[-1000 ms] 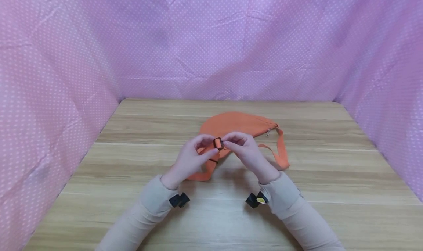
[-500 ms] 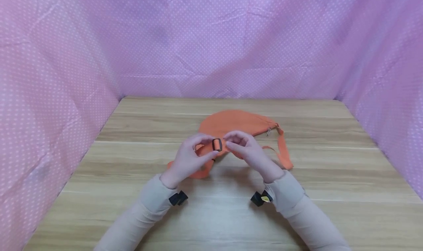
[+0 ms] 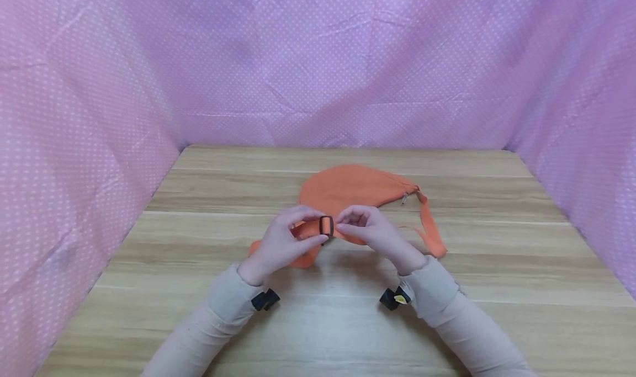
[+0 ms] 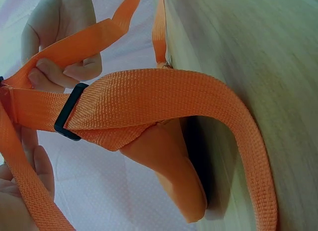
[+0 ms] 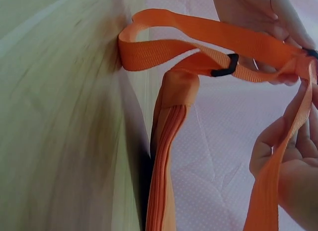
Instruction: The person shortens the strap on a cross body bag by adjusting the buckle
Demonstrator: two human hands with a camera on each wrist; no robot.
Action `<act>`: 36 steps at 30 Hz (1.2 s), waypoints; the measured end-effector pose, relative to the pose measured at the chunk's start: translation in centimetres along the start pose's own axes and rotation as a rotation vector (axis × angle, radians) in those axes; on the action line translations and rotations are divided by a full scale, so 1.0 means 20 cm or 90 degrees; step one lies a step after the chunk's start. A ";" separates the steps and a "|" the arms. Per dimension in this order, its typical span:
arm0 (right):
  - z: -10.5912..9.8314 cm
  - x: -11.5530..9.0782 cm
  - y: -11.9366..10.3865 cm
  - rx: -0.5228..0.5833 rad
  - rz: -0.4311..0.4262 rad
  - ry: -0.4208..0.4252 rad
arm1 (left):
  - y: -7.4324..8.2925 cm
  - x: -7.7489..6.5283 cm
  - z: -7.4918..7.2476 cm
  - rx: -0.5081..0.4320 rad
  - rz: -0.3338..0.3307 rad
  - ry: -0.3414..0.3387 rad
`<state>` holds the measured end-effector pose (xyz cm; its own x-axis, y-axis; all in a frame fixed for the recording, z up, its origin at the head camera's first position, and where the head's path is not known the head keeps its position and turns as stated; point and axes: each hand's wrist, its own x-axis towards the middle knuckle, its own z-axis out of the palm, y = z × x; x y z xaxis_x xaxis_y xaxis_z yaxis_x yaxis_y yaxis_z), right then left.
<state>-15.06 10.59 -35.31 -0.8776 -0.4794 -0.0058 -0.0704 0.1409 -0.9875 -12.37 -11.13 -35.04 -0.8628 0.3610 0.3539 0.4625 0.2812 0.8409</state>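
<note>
In the head view an orange waist bag (image 3: 348, 186) lies on the table, its strap raised toward me. My left hand (image 3: 278, 242) pinches a black slider buckle (image 3: 326, 226) threaded with orange webbing, thumb below and fingertips above. Just right of the buckle, my right hand (image 3: 377, 233) pinches the orange strap (image 5: 266, 191) between thumb and fingertips. A second black slider (image 4: 71, 112) sits lower on the strap, seen in both wrist views. Part of the held buckle is cut off at the edge of each wrist view.
A strap loop (image 3: 434, 239) trails on the wooden table (image 3: 174, 288) at the bag's right. A metal zipper pull (image 3: 404, 198) hangs near the bag's right tip. Pink dotted cloth (image 3: 318, 62) closes off the back and both sides.
My right fingertips have moved from the buckle's edge to slightly right of it. Both hands and the buckle sit a little lower, and the right strap loop has shifted rightward.
</note>
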 end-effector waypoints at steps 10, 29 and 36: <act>0.04 0.00 -0.05 0.012 -0.077 0.010 | 0.00 0.00 0.00 0.013 0.032 0.000; -0.03 -0.04 -0.01 -0.045 -0.010 -0.024 | 0.00 0.00 -0.01 0.003 0.050 0.016; -0.03 -0.03 0.01 -0.071 -0.022 -0.025 | 0.00 0.00 -0.01 0.003 0.035 0.013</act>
<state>-14.77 11.38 -35.42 -0.8549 -0.5184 0.0197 -0.1546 0.2184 -0.9635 -12.37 -11.34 -34.86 -0.8396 0.3586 0.4080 0.5109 0.2661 0.8175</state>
